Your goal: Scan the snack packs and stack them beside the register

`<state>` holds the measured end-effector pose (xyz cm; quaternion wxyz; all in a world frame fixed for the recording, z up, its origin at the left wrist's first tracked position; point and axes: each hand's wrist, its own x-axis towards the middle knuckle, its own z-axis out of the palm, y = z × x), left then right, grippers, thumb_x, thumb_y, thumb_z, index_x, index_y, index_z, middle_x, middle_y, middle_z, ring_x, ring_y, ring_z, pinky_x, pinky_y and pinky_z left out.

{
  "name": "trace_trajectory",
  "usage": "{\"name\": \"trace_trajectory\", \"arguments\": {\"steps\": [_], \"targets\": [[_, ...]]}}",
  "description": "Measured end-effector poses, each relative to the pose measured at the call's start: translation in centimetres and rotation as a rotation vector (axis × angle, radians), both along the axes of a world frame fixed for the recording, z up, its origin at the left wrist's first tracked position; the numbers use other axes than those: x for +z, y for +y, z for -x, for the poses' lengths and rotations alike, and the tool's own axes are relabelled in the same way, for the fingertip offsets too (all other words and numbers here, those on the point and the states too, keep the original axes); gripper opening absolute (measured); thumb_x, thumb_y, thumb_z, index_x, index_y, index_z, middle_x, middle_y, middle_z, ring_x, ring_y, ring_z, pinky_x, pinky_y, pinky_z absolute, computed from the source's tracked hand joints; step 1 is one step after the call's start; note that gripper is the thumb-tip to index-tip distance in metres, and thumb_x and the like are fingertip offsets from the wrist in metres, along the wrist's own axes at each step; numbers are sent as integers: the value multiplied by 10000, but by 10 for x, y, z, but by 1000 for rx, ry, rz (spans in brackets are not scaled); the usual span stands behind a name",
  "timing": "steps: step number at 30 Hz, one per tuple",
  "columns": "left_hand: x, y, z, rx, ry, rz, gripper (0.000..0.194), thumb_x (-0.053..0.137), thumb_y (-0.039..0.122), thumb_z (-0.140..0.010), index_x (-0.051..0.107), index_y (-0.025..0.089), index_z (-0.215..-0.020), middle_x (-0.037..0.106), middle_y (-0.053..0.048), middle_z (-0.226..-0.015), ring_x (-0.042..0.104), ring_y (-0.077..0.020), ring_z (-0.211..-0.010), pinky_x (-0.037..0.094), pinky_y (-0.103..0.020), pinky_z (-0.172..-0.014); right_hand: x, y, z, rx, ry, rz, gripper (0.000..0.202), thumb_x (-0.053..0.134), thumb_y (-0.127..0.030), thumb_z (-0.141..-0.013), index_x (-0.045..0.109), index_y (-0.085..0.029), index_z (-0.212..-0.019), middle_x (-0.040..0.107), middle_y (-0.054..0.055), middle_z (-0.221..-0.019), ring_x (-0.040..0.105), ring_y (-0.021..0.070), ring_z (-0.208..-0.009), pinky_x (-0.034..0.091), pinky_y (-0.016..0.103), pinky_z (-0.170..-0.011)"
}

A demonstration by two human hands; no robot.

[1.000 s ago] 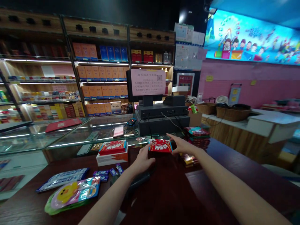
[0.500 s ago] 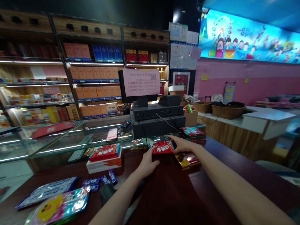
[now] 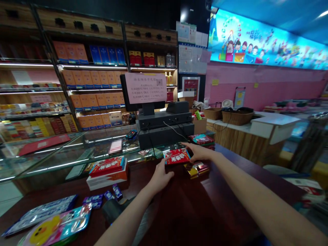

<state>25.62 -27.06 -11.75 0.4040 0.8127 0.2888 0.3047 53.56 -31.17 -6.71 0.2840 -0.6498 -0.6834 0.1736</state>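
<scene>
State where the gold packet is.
The gold packet lies right of centre in the head view, below the right hand, near the red packet by the left hand.

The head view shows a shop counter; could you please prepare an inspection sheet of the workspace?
Surface: glossy dark-brown counter
Things at hand: flat red snack packet, white lettering
Clutter: shiny gold-and-brown packet, yellow-duck plastic package, small purple wrappers, white-and-orange box
Hands: left hand at red packet's left edge, right hand at its right; grip unclear
Cables: thin pale cable against black register
Surroundings: wooden shelves, orange boxes, pink wall
</scene>
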Motion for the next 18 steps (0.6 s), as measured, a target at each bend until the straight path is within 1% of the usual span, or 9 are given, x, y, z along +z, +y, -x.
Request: {"name": "trace_trajectory", "arguments": {"steps": [2,5,7,10,12,14,18], "targets": [[-1,3,-2,16,0,7,716,637,167,-725,453,201,-1416,609,-94,-1351,548,-267,-1244,388,-401,-1095,0,4,4,-18,-34,15,1074,794,-140,-468,455,-215,-1484,626,95,-1335,566,332,-1219,406,411,-1067],[0,8,-6,54,32,42,699,624,141,-733,445,179,-1407,618,-102,-1338,579,-247,-1204,406,-368,-1074,0,16,12,-33,-157,122,1113,784,-146,-492,374,-183,-1526,530,128,-1460,514,333,-1310,382,386,-1105],[2,13,-9,96,92,71,676,605,122,-748,440,159,-1403,628,-112,-1319,601,-233,-1173,422,-338,-1049,1,27,16,-42,-233,209,1147,786,-149,-506,311,-152,-1550,469,155,-1512,489,332,-1344,380,364,-1112],[3,22,-15,156,210,100,653,576,119,-785,426,171,-1418,656,-102,-1272,634,-217,-1118,444,-302,-1006,-1,44,20,-57,-304,316,1200,799,-147,-505,246,-139,-1569,423,178,-1544,468,336,-1368,387,351,-1113],[1,29,-19,177,258,109,653,561,121,-802,413,181,-1435,669,-98,-1251,643,-219,-1111,450,-295,-994,-4,53,19,-60,-321,364,1234,810,-147,-496,218,-161,-1578,432,171,-1541,474,332,-1366,402,349,-1104],[-3,37,-23,191,285,112,655,550,111,-807,410,178,-1443,674,-105,-1244,636,-229,-1137,442,-300,-1008,-8,60,16,-54,-322,391,1250,818,-155,-493,205,-185,-1582,473,158,-1515,497,324,-1348,423,348,-1085],[-12,47,-31,206,332,105,635,538,79,-804,440,180,-1423,677,-107,-1247,626,-236,-1166,430,-317,-1033,-17,70,9,-51,-341,437,1262,827,-160,-481,209,-192,-1581,521,161,-1473,530,325,-1320,458,351,-1047]]}}
